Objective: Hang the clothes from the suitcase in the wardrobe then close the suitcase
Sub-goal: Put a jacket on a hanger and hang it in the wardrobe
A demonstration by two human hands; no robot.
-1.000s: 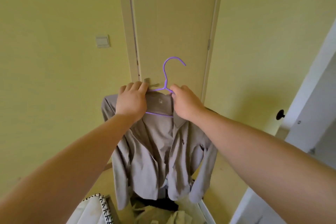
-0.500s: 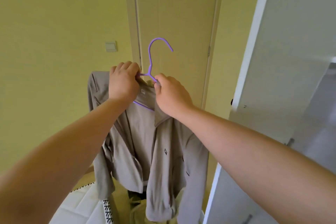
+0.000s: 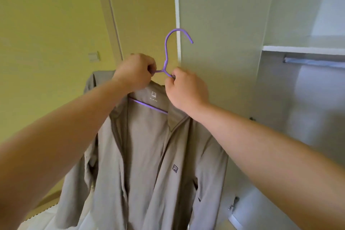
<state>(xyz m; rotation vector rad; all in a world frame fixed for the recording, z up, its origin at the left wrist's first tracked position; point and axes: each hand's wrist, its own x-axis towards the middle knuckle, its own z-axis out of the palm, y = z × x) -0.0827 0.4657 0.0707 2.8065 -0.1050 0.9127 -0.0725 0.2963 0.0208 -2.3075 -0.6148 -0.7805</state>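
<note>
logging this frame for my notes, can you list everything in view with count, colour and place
jacket: 1, grey-brown, on the hanger, centre, hanging down to the bottom edge
hanger: 1, purple, held up at centre, hook free and not on the rail
wardrobe door: 1, pale grey-white, open, right of centre behind the hanger
wardrobe rail: 1, metallic, upper right, under the shelf
wardrobe shelf: 1, white, upper right
room door: 1, beige, closed, top centre
light switch: 1, off-white, on the yellow wall at left
white surface: 1, bottom left, too little shown to identify
left hand: 1, fingers closed on the hanger and collar
right hand: 1, fingers closed on the hanger and collar
</note>
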